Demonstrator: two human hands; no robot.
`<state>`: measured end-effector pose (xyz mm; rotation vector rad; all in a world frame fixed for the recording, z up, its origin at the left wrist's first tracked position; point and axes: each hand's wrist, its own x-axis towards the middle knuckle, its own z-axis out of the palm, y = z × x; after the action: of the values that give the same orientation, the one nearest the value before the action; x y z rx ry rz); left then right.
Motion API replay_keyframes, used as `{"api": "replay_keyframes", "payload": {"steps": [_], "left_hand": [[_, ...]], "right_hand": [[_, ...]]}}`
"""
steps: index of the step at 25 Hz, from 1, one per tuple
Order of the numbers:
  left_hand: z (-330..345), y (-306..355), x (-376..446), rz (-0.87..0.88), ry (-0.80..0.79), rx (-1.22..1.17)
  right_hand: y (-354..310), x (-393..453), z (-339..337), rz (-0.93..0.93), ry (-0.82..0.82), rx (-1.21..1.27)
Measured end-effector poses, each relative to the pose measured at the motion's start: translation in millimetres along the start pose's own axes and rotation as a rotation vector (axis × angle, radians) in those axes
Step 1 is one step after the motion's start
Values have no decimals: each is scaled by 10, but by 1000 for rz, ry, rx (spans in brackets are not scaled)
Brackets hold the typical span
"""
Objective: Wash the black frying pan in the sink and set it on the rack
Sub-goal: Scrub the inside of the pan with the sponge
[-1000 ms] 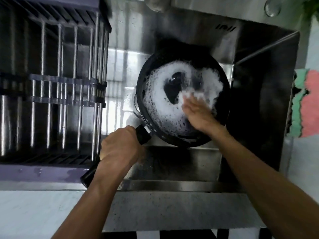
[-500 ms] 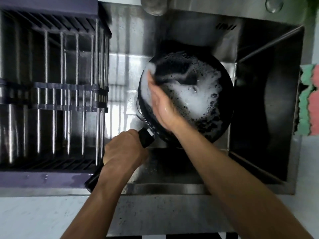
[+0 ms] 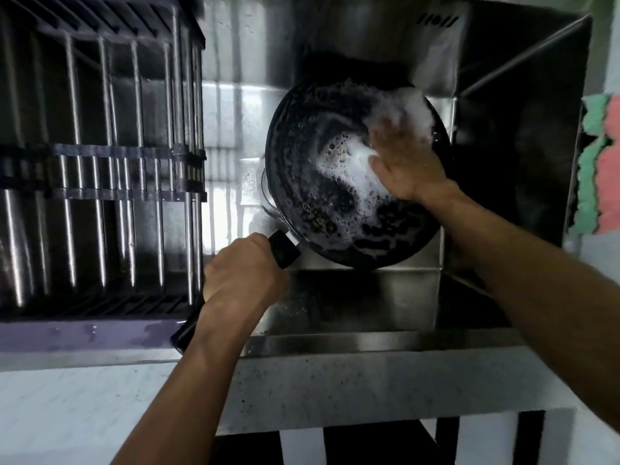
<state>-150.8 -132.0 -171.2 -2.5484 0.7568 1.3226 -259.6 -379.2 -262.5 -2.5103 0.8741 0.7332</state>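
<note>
The pan (image 3: 315, 182), black, sits tilted inside the steel sink (image 3: 369, 38), open side facing up twd the camera, inner face streaked w/ white foam (image 3: 352, 162) and bubbles. Left hand (image 3: 243, 273) has its grip wrapped tight round the pan's black handle (image 3: 284, 250), whose far end pokes out below the wrist, near the sink's front edge. Right hand (image 3: 404, 162) lies flat against the pan's upper-right inside, fingers straight and spread, fingertips lost in a thick blob of suds (can't tell if a sponge or cloth is under the palm). Rack (image 3: 100, 169) w/ metal bars and a purple frame stands just left of the sink, apart from the pan. A green and pink cloth (image 3: 600, 169) hangs at the far right edge.
</note>
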Motion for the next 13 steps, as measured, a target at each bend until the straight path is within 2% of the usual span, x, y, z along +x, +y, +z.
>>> {"api": "replay_keyframes", "payload": {"steps": [2, 3, 5, 6, 8, 10, 11, 12, 13], "left_hand": [[-21, -8, -17, -6, 7, -20], [-18, -7, -28, 0, 18, -20], [1, 0, -29, 11, 36, -8], [14, 5, -24, 9, 39, 0], [35, -2, 9, -4, 43, 11], [10, 2, -11, 1, 31, -6], [-6, -4, -24, 5, 34, -12], [-11, -14, -34, 6, 34, -7], [-11, -12, -39, 9, 31, 4]], "right_hand": [[-49, -550, 237, 212, -210, 95], [-356, -723, 359, 192, -331, 278], [-814, -525, 487, 52, -311, 517], [-784, -316, 399, 8, -274, 494], [-293, -73, 237, 64, -181, 281], [21, -401, 332, 126, -197, 138], [-92, -609, 471, 90, -243, 123], [-420, -766, 563, -32, -335, 220], [-741, -710, 599, -123, -350, 391]]}}
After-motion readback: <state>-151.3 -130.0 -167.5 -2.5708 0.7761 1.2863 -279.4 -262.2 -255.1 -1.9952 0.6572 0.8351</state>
